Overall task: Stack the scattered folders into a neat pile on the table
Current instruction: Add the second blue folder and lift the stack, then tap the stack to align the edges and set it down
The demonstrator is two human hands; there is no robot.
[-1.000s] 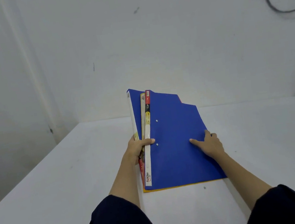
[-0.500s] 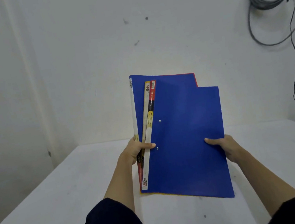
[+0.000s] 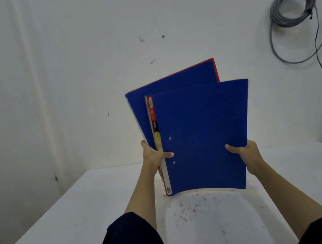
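folders (image 3: 199, 137) held upright above table (image 3: 47, 231), fanned at top; left hand (image 3: 153, 158) grips spine edge, right hand (image 3: 245, 153) grips opposite edge.

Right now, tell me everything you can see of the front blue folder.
The front blue folder looks like matte plastic, with a printed label strip along its left spine and two small holes beside it. It is held nearly upright above the table, bottom edge bowed. The left hand grips its spine side, the right hand its right edge. More folders fan out behind it.
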